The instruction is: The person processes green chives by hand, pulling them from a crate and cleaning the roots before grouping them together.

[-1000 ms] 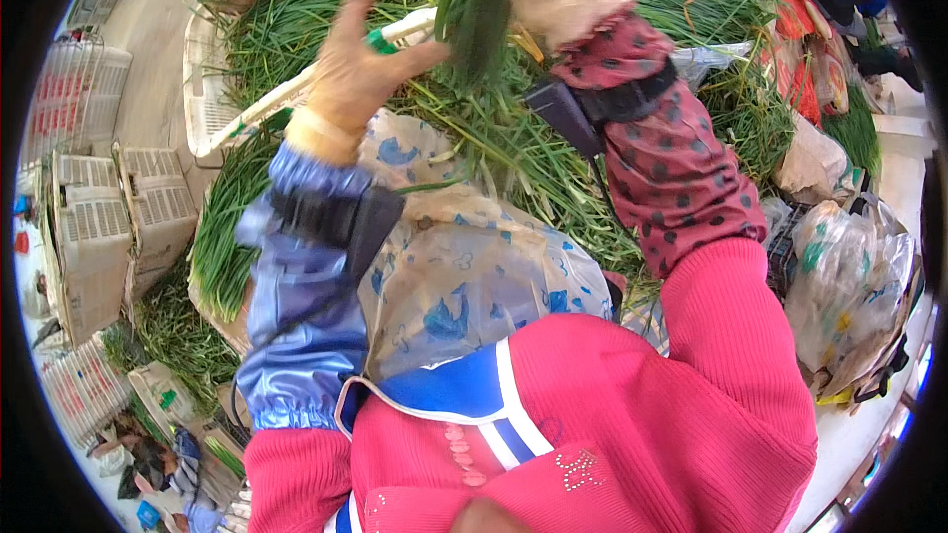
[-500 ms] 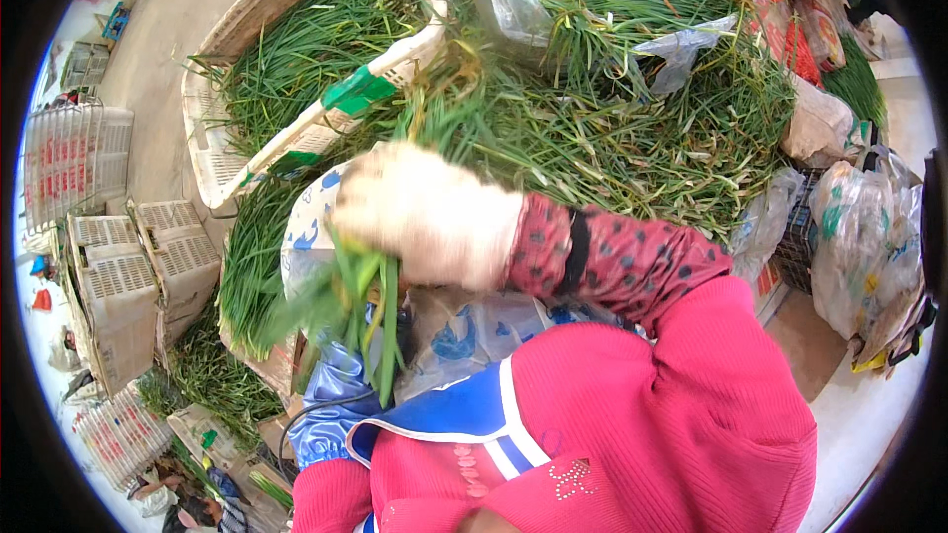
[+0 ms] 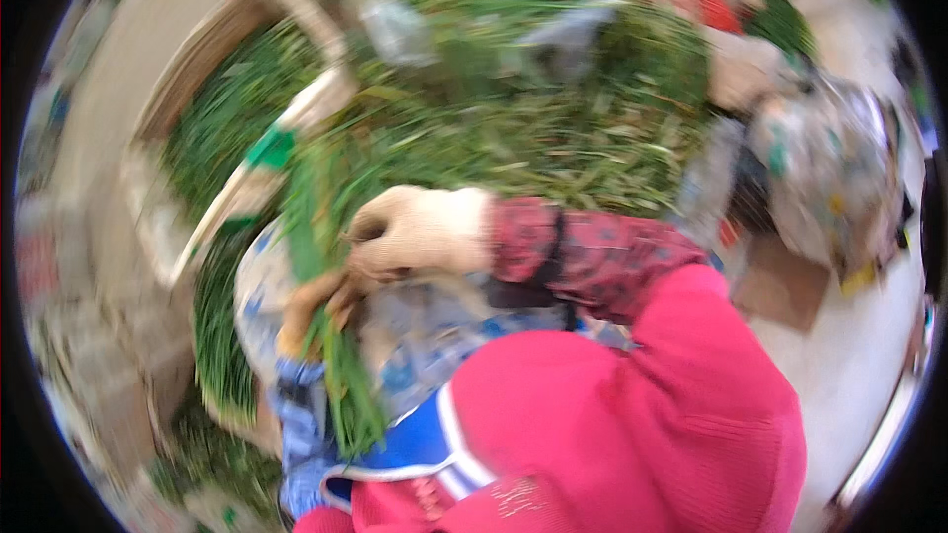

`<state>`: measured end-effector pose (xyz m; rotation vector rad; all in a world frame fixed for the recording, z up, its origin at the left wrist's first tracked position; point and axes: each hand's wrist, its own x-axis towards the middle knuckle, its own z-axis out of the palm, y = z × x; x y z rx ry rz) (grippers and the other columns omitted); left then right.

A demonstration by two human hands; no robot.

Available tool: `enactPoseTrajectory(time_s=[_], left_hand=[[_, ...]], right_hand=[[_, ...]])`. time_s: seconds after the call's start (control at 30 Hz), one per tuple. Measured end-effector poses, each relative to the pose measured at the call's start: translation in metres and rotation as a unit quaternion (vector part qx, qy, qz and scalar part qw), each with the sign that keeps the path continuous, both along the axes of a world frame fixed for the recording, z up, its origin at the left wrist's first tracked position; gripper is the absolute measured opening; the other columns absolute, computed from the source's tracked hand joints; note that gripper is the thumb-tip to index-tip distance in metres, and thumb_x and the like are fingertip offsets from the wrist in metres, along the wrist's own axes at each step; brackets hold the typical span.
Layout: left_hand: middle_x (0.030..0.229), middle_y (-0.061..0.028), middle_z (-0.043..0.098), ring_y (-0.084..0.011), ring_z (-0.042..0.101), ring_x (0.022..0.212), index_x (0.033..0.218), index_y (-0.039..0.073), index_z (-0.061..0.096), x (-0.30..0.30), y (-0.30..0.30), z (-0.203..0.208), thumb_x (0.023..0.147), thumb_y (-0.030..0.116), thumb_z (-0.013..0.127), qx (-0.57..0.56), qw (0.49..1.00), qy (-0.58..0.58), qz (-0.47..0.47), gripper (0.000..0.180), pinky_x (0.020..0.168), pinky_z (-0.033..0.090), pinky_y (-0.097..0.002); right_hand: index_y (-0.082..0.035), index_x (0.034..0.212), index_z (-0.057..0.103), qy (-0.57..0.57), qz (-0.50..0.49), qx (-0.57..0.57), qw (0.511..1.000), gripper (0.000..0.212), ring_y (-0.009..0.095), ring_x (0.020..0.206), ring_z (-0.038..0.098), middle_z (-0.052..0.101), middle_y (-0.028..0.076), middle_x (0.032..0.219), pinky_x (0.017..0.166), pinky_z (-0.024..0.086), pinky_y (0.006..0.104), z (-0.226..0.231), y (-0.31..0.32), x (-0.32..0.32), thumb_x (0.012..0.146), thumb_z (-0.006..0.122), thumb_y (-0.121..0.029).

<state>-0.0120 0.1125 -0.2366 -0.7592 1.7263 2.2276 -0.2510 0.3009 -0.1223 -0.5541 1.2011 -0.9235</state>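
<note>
My left hand (image 3: pixel 314 314), in a tan glove with a shiny blue sleeve (image 3: pixel 304 424), is closed around a bunch of long green chives (image 3: pixel 346 390). The leaves stick out above and below the fist. My right hand (image 3: pixel 420 232), in a cream knit glove, has its fingers curled together against the bunch beside the left fingers. Blur hides what lies between its fingertips. Beneath both hands is a white sheet with blue patterns (image 3: pixel 410 326), over my lap. Beyond them spreads a heap of loose chives (image 3: pixel 553 143).
A pale plastic crate (image 3: pixel 232 207) full of chives stands at the far left, with more chives (image 3: pixel 222 336) beside my left arm. Clear plastic bags (image 3: pixel 825 173) and a brown cardboard piece (image 3: pixel 783 281) are at right. Stacked crates (image 3: pixel 94 365) stand at the left edge.
The whole view has swung and blurred. My right hand has come off its fast motion across the bunch and now meets the left hand, which was mostly hidden before.
</note>
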Motion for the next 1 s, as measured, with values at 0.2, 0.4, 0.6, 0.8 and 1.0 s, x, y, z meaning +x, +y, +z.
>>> enactPoseTrajectory(time_s=[0.2,0.4,0.6,0.8,1.0], left_hand=[[0.065,-0.0066,0.057,-0.0138,0.05,0.046,0.098,-0.002,0.057,-0.05,0.037,0.108,0.084,0.01,0.064,0.106,0.989,-0.101,-0.002,0.02,0.043,0.043,-0.0262],[0.077,-0.0057,0.063,-0.0119,0.053,0.051,0.102,0.0,0.061,-0.056,0.05,0.12,0.082,0.018,0.073,0.103,0.982,-0.127,-0.091,0.029,0.044,0.043,-0.0252],[0.071,-0.0029,0.061,-0.0106,0.054,0.053,0.105,0.001,0.064,-0.019,0.044,0.098,0.085,0.01,0.069,0.034,0.986,-0.152,-0.059,0.022,0.048,0.043,-0.0238],[0.072,-0.0019,0.061,-0.0091,0.052,0.053,0.105,0.003,0.064,-0.009,0.045,0.092,0.085,0.007,0.067,-0.305,0.938,0.02,-0.163,0.021,0.046,0.041,-0.0236],[0.099,-0.0126,0.065,-0.0112,0.045,0.048,0.124,-0.001,0.052,-0.004,0.025,0.113,0.079,0.01,0.072,0.107,0.978,-0.176,0.016,0.05,0.043,0.038,-0.0242]], right_hand=[[0.004,0.098,0.067,0.058,-0.119,-0.015,0.991,0.054,0.021,0.073,0.06,0.068,0.012,0.082,0.07,0.048,0.0361,-0.08,-0.021,0.033,0.08,0.069,-0.046],[-0.001,0.119,0.058,-0.197,-0.392,-0.158,0.885,0.045,0.027,0.085,0.063,0.067,0.014,0.1,0.082,0.052,0.0421,-0.203,-0.051,0.029,0.081,0.075,-0.018],[-0.004,0.142,0.03,-0.239,-0.548,-0.012,0.801,0.077,0.027,0.107,0.057,0.057,0.015,0.125,0.088,0.049,0.0459,-0.12,-0.044,0.015,0.082,0.075,-0.019],[-0.003,0.143,0.036,-0.026,-0.586,0.121,0.801,0.076,0.026,0.104,0.058,0.056,0.018,0.127,0.09,0.047,0.0348,-0.146,-0.076,-0.025,0.083,0.071,-0.034],[-0.002,0.11,0.065,0.298,-0.383,0.104,0.868,0.043,0.037,0.101,0.062,0.066,0.023,0.105,0.088,0.047,0.0396,-0.133,-0.057,-0.045,0.082,0.058,-0.033]])
